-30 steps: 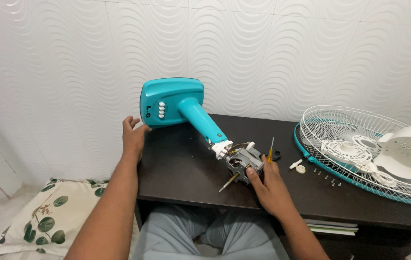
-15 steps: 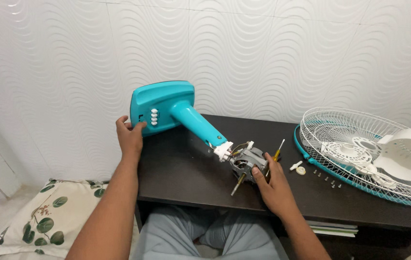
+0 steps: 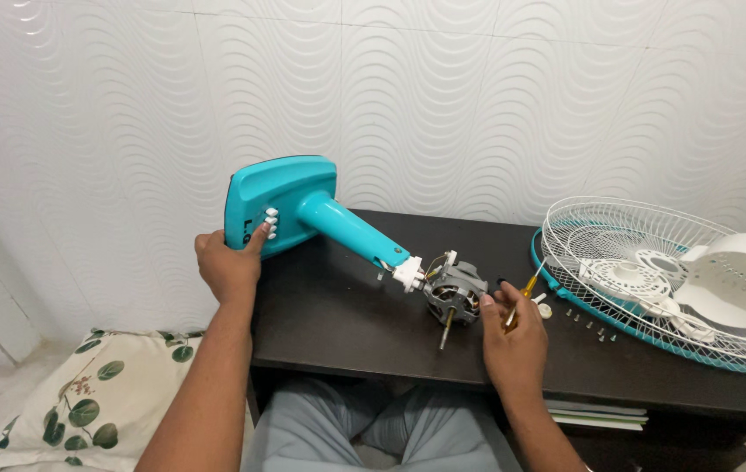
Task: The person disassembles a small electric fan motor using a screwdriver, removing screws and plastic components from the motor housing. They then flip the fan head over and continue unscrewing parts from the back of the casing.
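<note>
**Stripped Fan Body Steadied on a Dark Table**

A turquoise fan base (image 3: 279,203) is gripped at its lower edge by the left hand (image 3: 229,265), the fingers curled around the rim and the thumb pressed beside a row of white buttons (image 3: 271,224). The base is tilted up on edge, and its turquoise neck (image 3: 351,231) is angled down towards the bare motor (image 3: 453,289), which is held just above the dark table (image 3: 347,323) with its shaft pointing downward. The motor is touched at its right side by the right hand (image 3: 515,343), which is partly closed around a yellow-handled screwdriver (image 3: 521,297). Small screws (image 3: 584,320) are scattered nearby. A white wire grille (image 3: 652,262) with a white fan blade (image 3: 744,280) is laid at the table's right end. A leaf-patterned cushion (image 3: 76,393) is seen on the floor.
</note>
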